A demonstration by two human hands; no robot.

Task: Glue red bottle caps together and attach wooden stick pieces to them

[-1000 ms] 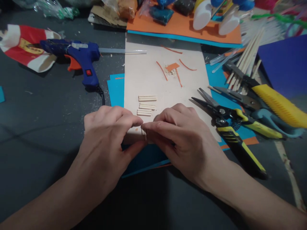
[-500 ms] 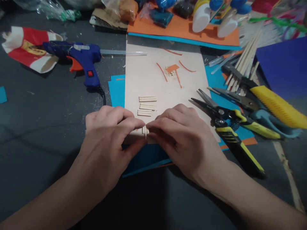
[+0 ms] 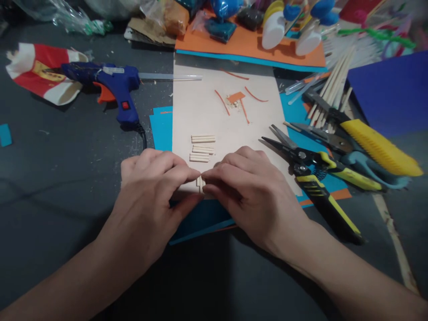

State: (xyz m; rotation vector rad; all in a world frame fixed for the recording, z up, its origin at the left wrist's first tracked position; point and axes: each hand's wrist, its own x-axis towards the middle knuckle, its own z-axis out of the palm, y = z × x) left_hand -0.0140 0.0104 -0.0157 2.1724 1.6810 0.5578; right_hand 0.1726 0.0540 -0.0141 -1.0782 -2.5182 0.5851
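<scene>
My left hand (image 3: 150,196) and my right hand (image 3: 254,191) meet at the near edge of a beige sheet (image 3: 207,111). Their fingertips pinch a small bundle of short wooden stick pieces (image 3: 200,182) held upright between them. Just beyond the fingers, three small stacks of cut sticks (image 3: 202,148) lie flat on the sheet. Blue paper (image 3: 162,127) shows under the beige sheet and below my hands.
A blue glue gun (image 3: 115,84) lies at the left beside a red and white wrapper (image 3: 40,73). Yellow-handled cutters (image 3: 310,178) and scissors (image 3: 347,147) lie at the right, with long skewers (image 3: 334,82) behind. Orange paper scraps (image 3: 236,100) and craft supplies fill the back.
The view has shifted slightly. The upright stick bundle shows more clearly between my fingertips than a second ago; my hands stay in the same place.
</scene>
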